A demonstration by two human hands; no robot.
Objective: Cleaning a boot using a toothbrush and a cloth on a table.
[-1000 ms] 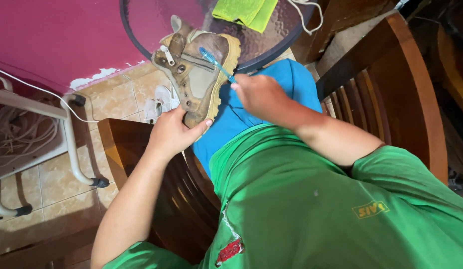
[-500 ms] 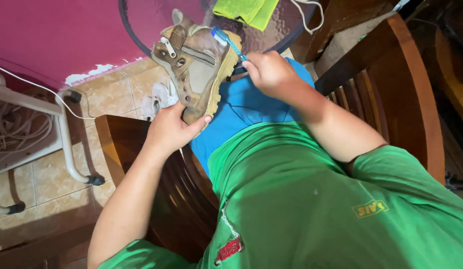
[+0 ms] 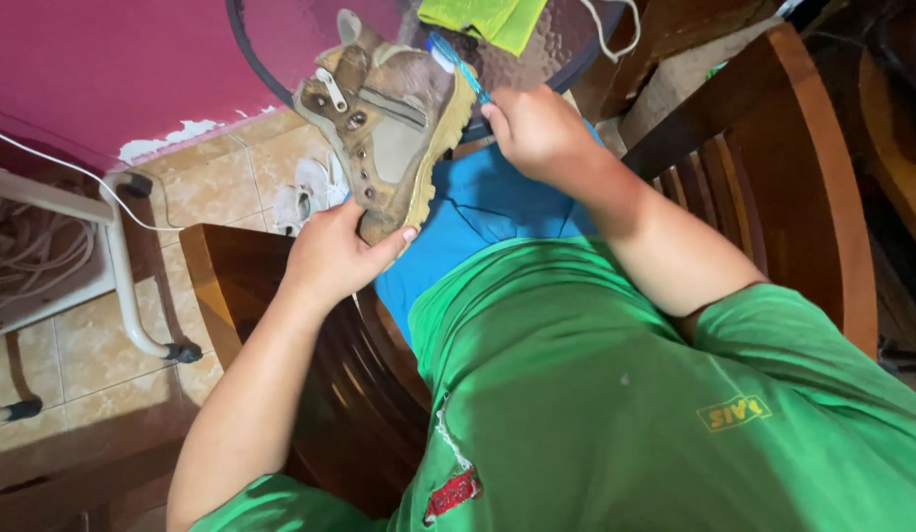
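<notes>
A worn tan and brown boot (image 3: pixel 389 128) with metal eyelets is held up over my lap, toe end down. My left hand (image 3: pixel 335 256) grips it by the toe end from below. My right hand (image 3: pixel 537 128) holds a blue toothbrush (image 3: pixel 458 64), whose bristle end rests against the boot's upper side near the sole edge. I sit in a green shirt and blue shorts (image 3: pixel 487 212) on a dark wooden chair.
A round glass table (image 3: pixel 566 49) stands ahead with a yellow-green cloth (image 3: pixel 482 18) and a white cord on it. Wooden chair arms (image 3: pixel 231 286) flank me. A white metal frame (image 3: pixel 123 286) with coiled cord stands left on the tiled floor, by a magenta wall.
The boot has been raised and tilted further from me. My right hand with the toothbrush has moved up along the boot's side toward its top.
</notes>
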